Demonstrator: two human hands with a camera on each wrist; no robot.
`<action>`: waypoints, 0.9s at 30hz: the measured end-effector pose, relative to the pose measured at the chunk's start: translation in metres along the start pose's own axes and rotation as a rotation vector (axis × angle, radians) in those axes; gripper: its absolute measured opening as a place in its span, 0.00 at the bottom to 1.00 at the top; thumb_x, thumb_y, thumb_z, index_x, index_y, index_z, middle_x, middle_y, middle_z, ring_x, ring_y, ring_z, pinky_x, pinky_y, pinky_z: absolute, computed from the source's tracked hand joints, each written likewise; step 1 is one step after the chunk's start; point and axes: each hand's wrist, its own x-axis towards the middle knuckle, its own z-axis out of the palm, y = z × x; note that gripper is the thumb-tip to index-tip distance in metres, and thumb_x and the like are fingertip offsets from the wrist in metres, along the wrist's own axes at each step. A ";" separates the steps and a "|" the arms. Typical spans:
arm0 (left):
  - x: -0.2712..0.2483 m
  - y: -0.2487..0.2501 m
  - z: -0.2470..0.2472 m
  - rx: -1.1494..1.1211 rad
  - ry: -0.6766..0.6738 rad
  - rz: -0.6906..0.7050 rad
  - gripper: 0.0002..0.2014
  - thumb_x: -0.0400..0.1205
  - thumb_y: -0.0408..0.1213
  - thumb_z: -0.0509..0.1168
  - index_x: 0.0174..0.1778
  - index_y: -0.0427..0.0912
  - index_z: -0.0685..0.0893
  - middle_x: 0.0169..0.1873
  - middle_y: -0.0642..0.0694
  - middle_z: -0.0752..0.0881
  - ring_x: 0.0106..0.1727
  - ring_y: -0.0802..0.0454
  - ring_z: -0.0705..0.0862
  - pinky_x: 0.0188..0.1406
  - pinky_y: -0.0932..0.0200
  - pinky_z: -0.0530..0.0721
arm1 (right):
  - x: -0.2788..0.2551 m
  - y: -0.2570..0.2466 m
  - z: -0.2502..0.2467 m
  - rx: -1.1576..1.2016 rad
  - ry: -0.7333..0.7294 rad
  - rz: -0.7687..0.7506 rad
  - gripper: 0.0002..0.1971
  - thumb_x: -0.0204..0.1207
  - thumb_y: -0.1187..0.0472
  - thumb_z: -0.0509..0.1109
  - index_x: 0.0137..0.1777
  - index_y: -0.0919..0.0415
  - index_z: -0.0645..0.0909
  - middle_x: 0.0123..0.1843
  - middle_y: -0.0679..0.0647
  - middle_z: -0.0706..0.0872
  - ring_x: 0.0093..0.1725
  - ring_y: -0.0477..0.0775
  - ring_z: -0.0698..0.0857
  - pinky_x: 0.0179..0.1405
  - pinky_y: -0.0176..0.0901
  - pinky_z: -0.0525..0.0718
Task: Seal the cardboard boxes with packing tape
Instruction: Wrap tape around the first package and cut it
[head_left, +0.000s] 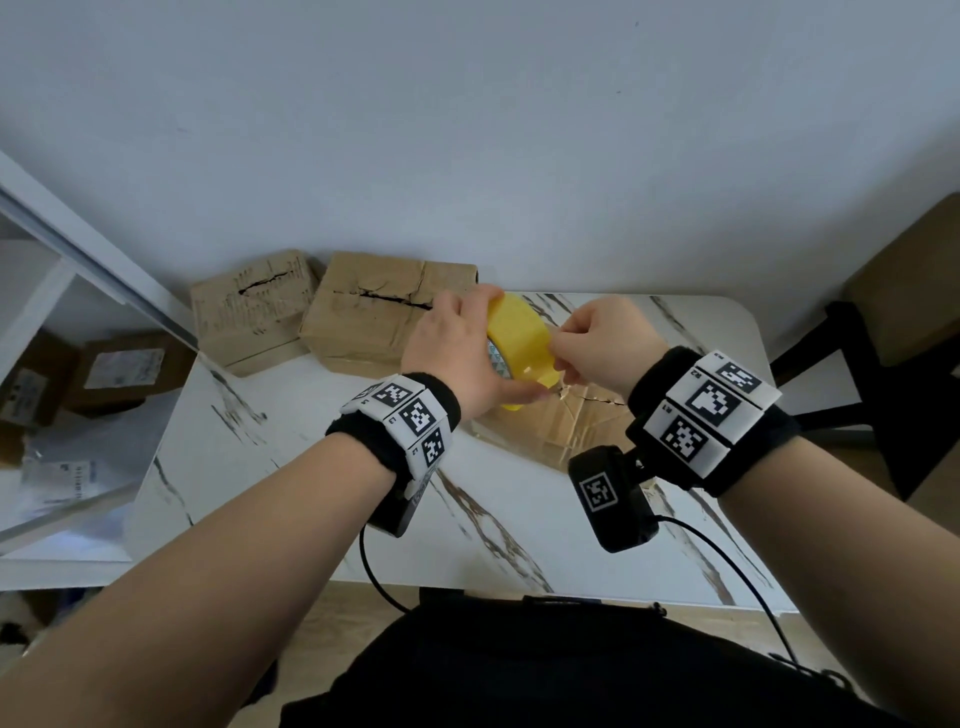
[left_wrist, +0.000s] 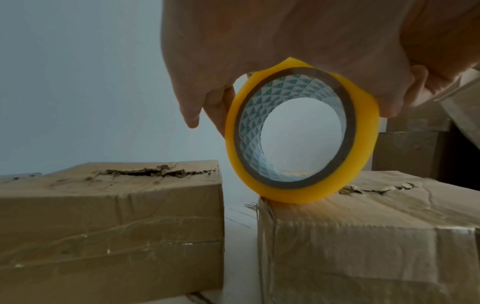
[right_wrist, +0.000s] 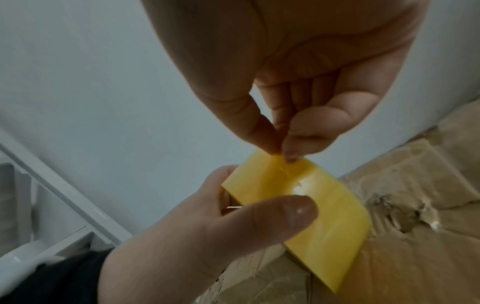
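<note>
My left hand (head_left: 467, 358) grips a yellow roll of packing tape (head_left: 519, 343) on edge, thumb on the near side and fingers over the far side. The roll (left_wrist: 291, 195) rests on the near cardboard box (left_wrist: 363, 236), beside its torn top seam. My right hand (head_left: 602, 348) pinches the tape's outer layer between thumb and forefinger (right_wrist: 283, 154) at the top of the roll (right_wrist: 324, 226). I cannot tell whether a loose end is lifted. Two more boxes with split seams stand behind, one in the middle (head_left: 374, 312) and one at the left (head_left: 249, 306).
The boxes sit on a white marbled table (head_left: 311, 493) against a plain wall. A dark chair (head_left: 883, 338) stands at the table's right. A white shelf unit (head_left: 78, 364) at the left holds several parcels.
</note>
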 end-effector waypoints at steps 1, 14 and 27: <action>0.000 0.000 0.000 0.003 0.001 0.003 0.53 0.56 0.64 0.78 0.75 0.51 0.62 0.65 0.41 0.70 0.63 0.43 0.75 0.63 0.50 0.76 | -0.001 0.001 0.001 0.023 0.001 0.003 0.11 0.74 0.68 0.64 0.31 0.66 0.79 0.25 0.55 0.83 0.22 0.47 0.81 0.27 0.38 0.83; 0.007 0.000 -0.003 0.040 -0.030 -0.008 0.55 0.55 0.69 0.75 0.75 0.50 0.62 0.66 0.40 0.70 0.65 0.43 0.75 0.65 0.48 0.76 | -0.008 0.007 0.001 0.054 0.075 -0.063 0.07 0.73 0.58 0.74 0.38 0.60 0.84 0.28 0.53 0.85 0.26 0.48 0.84 0.32 0.41 0.83; 0.002 0.001 0.001 0.110 0.021 0.021 0.54 0.56 0.69 0.75 0.75 0.50 0.63 0.64 0.41 0.71 0.63 0.44 0.75 0.67 0.52 0.72 | -0.016 -0.012 0.003 -0.512 0.150 -0.115 0.08 0.69 0.62 0.62 0.29 0.56 0.72 0.31 0.51 0.77 0.36 0.58 0.78 0.28 0.38 0.68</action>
